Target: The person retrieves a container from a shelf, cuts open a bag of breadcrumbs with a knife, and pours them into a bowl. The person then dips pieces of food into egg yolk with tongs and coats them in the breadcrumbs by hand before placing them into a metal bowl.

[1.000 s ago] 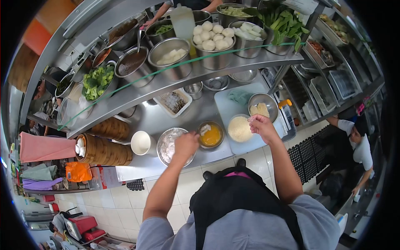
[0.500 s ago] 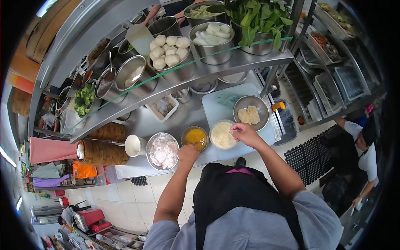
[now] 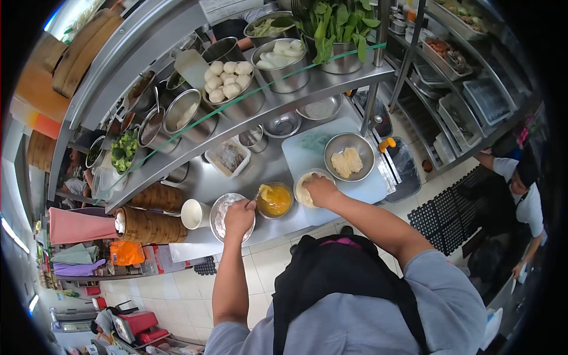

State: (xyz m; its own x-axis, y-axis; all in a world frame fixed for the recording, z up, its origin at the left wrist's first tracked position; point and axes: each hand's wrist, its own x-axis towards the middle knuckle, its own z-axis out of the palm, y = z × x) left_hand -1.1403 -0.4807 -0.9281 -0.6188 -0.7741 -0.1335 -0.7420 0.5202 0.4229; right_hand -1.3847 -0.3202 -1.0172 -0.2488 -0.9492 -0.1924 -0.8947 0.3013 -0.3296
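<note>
My left hand is closed around the metal handle of a utensil, over the bowl of white flour. On the utensil's far end sits an egg-coated piece, above the bowl of beaten egg. Whether the utensil is a fork or a spoon I cannot tell. My right hand reaches into the bowl of pale breadcrumbs, its fingers curled in the crumbs and partly hidden. Behind it, crumb-coated pieces lie in a steel bowl on the pale cutting board.
A white cup and bamboo steamers stand at the left. A white container sits behind the egg. The shelf above holds pots of dough balls, radish-like white chunks and leafy greens. A co-worker is at right.
My left hand has moved left from the egg bowl, and the utensil now lifts a coated piece out of the egg. My right hand has lowered into the breadcrumbs. The camera view has shifted slightly.
</note>
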